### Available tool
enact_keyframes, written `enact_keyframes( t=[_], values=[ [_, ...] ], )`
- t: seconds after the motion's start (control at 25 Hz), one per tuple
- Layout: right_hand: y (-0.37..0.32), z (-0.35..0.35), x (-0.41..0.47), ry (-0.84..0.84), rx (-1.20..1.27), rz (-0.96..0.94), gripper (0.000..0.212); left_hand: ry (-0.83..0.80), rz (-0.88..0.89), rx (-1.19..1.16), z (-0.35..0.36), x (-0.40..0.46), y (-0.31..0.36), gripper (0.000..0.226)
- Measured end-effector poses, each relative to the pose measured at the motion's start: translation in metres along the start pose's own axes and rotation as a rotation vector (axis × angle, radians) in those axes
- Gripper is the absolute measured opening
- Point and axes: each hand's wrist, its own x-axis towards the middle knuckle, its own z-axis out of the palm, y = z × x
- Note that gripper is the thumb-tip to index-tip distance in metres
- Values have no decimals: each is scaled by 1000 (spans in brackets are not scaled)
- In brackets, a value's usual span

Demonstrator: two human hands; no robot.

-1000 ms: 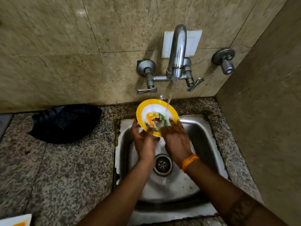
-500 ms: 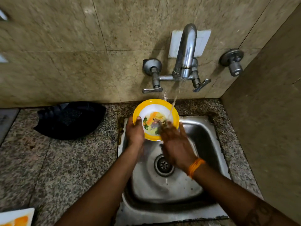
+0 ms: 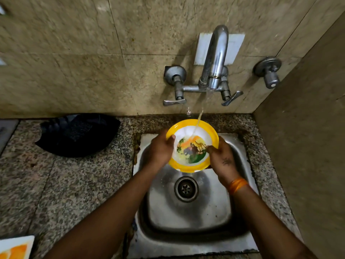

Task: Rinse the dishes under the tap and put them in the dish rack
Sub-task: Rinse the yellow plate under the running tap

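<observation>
- round plate with yellow rim and coloured picture in the middle (image 3: 192, 145), held tilted over the steel sink basin (image 3: 188, 217), just under the running water stream (image 3: 202, 111) from the chrome wall tap (image 3: 214, 58).
- left hand (image 3: 158, 152) grasping the left rim of the plate, thumb lying on the yellow edge.
- right hand (image 3: 223, 158) grasping the right rim, fingertips reaching a little onto the picture area.
- orange thread band (image 3: 238, 185) seen on the right wrist.
- no dish rack visible here, so place for the plate cannot be told.
- judged step: rinsing in progress, placing in the rack not yet done.
- risk: wet plate probably slippery; loose grip on one side could let it drop into the basin and knock on the round drain (image 3: 186, 188).
- risk: stream falling on the tilted face could splash onto the speckled granite counter (image 3: 74, 184) and the dark cloth bundle (image 3: 76, 134) lying left of the sink.
- risk: only the upper part under water, lower part maybe left unrinsed if not turned.
</observation>
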Motion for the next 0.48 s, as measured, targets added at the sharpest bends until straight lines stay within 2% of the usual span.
enact_keyframes(
  t=[0.04,0.08,0.16,0.24,0.28,0.32,0.36,0.44,0.48],
  values=[
    [0,3,-2,13,-71,-79,36,48,85,311,9,-1,8,51],
    [0,6,-4,28,-116,-143,35,112,174,526,18,-6,21,64],
    [2,9,-6,49,-99,-175,31,105,424,642,35,-16,50,78],
    [8,4,-7,68,-5,-125,24,-57,736,695,43,-15,61,82],
    [11,0,-8,104,26,-98,21,-113,839,752,39,-8,62,81],
    [15,-6,-9,164,44,-87,21,-113,857,809,35,-1,60,80],
    [18,-10,-10,231,40,-88,23,-79,757,841,30,5,57,80],
    [15,-14,-10,358,24,-112,34,-21,435,780,26,14,56,81],
    [12,-13,-9,394,5,-118,39,-45,380,731,30,12,58,82]
  ],
)
